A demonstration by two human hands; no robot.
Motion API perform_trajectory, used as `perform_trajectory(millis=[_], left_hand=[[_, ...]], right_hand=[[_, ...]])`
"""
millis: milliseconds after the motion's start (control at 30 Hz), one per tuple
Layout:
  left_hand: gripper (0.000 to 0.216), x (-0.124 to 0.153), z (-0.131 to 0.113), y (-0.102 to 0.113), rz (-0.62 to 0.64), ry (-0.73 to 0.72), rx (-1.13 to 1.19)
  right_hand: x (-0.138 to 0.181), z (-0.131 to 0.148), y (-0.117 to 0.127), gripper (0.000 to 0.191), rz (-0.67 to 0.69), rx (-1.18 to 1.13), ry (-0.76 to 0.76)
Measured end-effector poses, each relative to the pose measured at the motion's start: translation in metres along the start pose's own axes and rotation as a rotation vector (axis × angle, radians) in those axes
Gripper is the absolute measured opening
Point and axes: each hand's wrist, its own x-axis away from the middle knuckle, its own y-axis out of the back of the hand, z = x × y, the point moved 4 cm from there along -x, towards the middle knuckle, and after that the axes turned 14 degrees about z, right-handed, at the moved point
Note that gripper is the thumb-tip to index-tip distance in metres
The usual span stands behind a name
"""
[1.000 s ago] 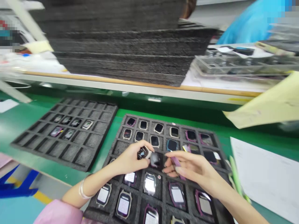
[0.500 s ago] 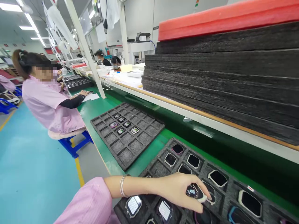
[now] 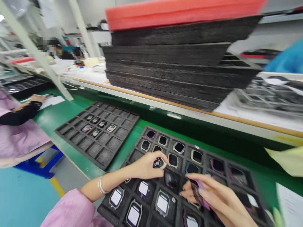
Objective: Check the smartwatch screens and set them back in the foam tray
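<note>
My left hand [image 3: 146,166] pinches a smartwatch [image 3: 157,162] with a pale frame and a lit dial, just above the near foam tray [image 3: 135,155]. To its right, my right hand [image 3: 219,194] grips a purple-framed smartwatch [image 3: 201,194], tilted on edge over the same tray. Around my hands, watches lie in the tray's pockets. Those along the back, such as a silver-framed watch [image 3: 178,147], have dark screens. Several at the front, such as a grey-framed watch [image 3: 162,202], show white lit screens. My right hand hides part of the tray.
A second foam tray [image 3: 113,143] with several small watches lies further left on the green bench. Behind, black foam trays [image 3: 163,71] are stacked on a shelf under red foam [image 3: 180,15]. A co-worker's sleeve [image 3: 20,115] shows at left. Papers [image 3: 290,201] lie at right.
The view has turned right. My right hand has come into view, holding the purple-framed smartwatch. My left hand still holds its lit smartwatch over the near tray.
</note>
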Motion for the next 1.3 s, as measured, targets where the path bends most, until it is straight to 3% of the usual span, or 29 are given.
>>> perform_trajectory(millis=[133,300,533,733,1300], left_hand=[[0.033,0.002,0.0,-0.003,-0.006,-0.002,0.024],[0.031,0.003,0.006,-0.01,0.009,0.07,0.013],[0.033,0.008,0.004,-0.013,-0.01,0.093,-0.075],[0.033,0.01,0.001,-0.019,0.065,0.116,-0.073],[0.029,0.007,-0.011,-0.018,-0.021,0.081,-0.091]], right_hand=[[0.002,0.008,-0.011,0.035,0.078,-0.087,0.082],[0.005,-0.002,-0.01,0.032,0.165,-0.101,0.143],[0.005,-0.004,-0.011,0.033,0.134,-0.136,0.128],[0.01,0.004,-0.009,0.03,0.106,-0.165,0.168],[0.014,0.009,-0.013,0.028,0.1,-0.206,0.181]])
